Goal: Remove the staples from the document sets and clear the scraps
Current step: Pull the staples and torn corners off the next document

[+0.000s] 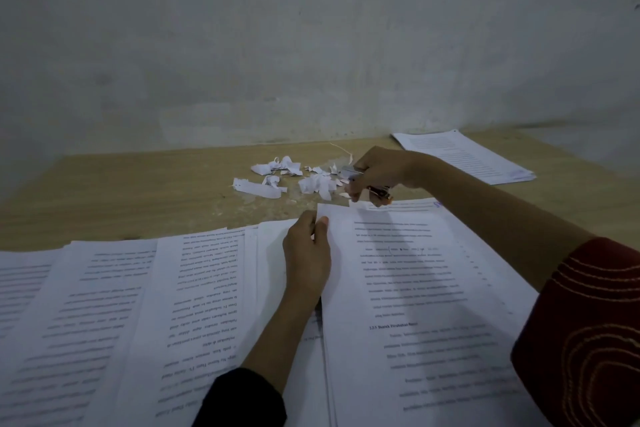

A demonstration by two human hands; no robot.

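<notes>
The left hand [306, 253] is pinching the top-left corner of the document set [426, 288] while the right hand [379, 168] is gripping a metal staple tool [372, 185] just beyond that corner, beside the scraps [287, 178], so pinning the sheets flat is probably preventing tears.

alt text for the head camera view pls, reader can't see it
A person's right hand grips a metal staple tool past the top edge of a printed document set, whose top left corner the left hand pinches. Torn paper scraps lie on the wooden table beyond, and more printed pages spread to the left.
</notes>
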